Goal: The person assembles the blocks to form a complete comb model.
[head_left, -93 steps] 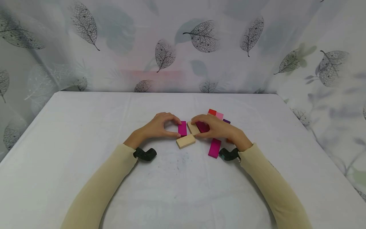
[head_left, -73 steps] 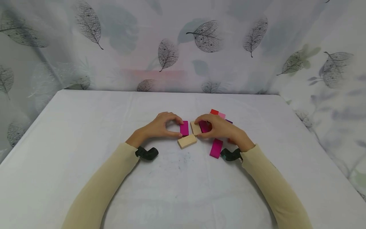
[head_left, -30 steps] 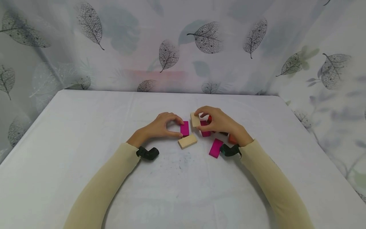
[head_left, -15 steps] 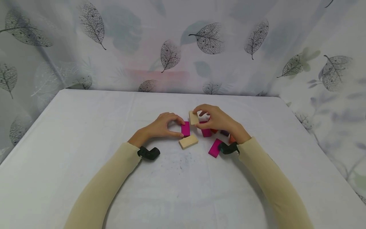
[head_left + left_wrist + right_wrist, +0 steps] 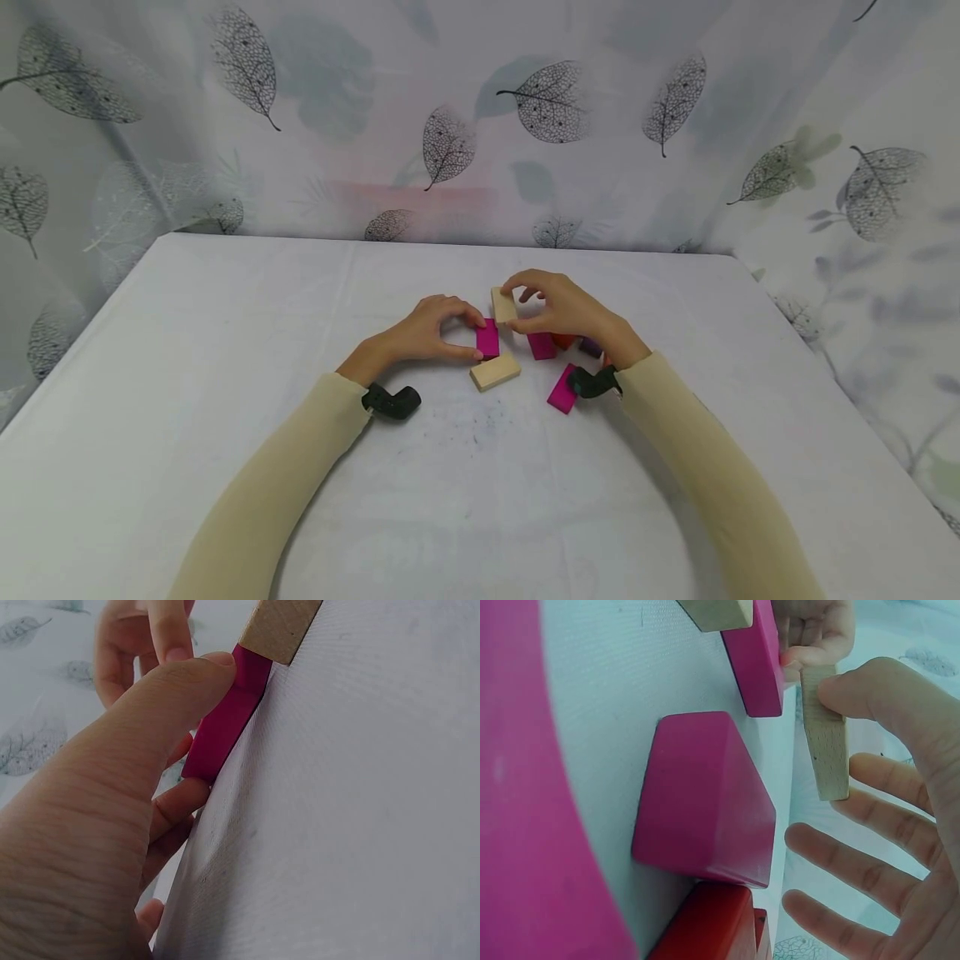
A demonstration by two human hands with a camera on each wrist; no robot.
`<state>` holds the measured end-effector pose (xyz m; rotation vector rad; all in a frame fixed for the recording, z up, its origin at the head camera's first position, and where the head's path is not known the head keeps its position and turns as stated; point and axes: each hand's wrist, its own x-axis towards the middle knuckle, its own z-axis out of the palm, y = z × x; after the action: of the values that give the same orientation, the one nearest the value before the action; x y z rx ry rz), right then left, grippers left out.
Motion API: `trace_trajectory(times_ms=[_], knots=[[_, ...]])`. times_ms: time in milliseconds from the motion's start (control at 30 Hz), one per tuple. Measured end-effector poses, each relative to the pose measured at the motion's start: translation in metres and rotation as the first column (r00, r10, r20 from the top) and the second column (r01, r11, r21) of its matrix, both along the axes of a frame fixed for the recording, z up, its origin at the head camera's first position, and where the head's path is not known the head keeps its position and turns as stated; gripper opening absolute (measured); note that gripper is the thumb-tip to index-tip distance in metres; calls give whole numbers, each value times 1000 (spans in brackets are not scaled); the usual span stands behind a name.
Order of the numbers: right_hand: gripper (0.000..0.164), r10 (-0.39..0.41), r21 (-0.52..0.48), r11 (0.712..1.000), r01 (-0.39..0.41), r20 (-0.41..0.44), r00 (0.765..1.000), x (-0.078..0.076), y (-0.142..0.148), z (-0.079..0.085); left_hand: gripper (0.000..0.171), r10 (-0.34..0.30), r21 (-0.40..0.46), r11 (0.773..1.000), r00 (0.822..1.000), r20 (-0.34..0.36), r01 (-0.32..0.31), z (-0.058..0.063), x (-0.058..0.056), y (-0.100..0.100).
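Note:
My left hand [image 5: 420, 331] pinches a magenta block [image 5: 487, 339] by its two ends, thumb at the near end, with the block resting on the table. Touching or nearly touching that block's near end lies a plain wooden block [image 5: 495, 372]. Between thumb and fingers, my right hand [image 5: 566, 307] holds a second plain wooden block [image 5: 503, 306], just beyond the magenta one. In the right wrist view this held wooden block [image 5: 826, 739] looks lifted off the cloth, and the hand's other fingers [image 5: 851, 862] are spread loosely.
Under the right hand lie another magenta block [image 5: 542, 346], a red-orange block [image 5: 564, 341] and a purple block [image 5: 591, 347], partly hidden. A further magenta block [image 5: 562, 389] sits by the right wrist's dark camera mount [image 5: 592, 382]. White cloth covers the table [image 5: 465, 492].
My right hand has raised the wooden block from between the magenta blocks and carried it away from me and slightly left. My left hand has kept its grip on the magenta block.

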<state>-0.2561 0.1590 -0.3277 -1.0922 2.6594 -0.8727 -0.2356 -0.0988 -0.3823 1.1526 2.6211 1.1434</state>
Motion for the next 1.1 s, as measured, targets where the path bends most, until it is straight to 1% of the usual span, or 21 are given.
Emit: trace_trajectory(times_ms=[233,567,767,1000,1100], knots=[[49,-19,25,1000,19,3,1000,-2,-5,-2,43,10,1,1000,1000,-5,-10,1,1,-2],[49,-68,62,996,65,32,997,-5,-14,-3,42,-6,27,1000,999,-50,7,-2,-1,-5],[50,-87,80,993,82,49,995,-8,-16,-3,41,-3,12,1000,1000,-27,4,-1,-2,-3],[50,-95,90,992,88,80,992,-13,-18,-5,42,-1,7,1000,1000,-29,1,-2,-3,-1],[49,-95,89,992,86,94,991,-14,-19,-5,43,3,1,1000,1000,-17,-3,-2,-3,0]])
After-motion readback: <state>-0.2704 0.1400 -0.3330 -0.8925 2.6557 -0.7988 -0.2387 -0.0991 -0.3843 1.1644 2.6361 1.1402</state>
